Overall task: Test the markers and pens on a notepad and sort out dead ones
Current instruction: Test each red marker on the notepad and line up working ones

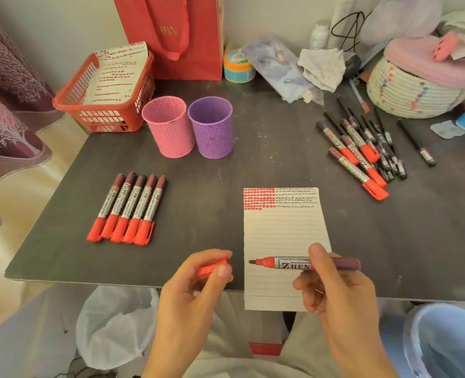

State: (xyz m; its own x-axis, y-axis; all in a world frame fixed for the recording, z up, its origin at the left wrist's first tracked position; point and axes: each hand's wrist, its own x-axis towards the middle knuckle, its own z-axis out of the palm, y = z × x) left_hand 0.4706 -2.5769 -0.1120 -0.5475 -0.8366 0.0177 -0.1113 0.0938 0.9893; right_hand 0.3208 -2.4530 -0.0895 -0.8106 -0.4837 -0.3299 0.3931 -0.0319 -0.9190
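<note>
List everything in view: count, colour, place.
capped markers: five, red caps, row at table left.
loose markers and pens: pile, count unclear, red and black, table right.
notepad sheet: one, white, red and black test marks on top, front centre.
pink cup: one, back centre.
purple cup: one, beside pink cup.
red basket: one, holds marked paper, back left.
red bag: one, behind cups.
woven basket: one, cream, pink lid, back right.
open marker: one, red, over notepad sheet.
cap: one, red, left of sheet.
left hand: grips cap.
right hand: grips open marker.
</note>
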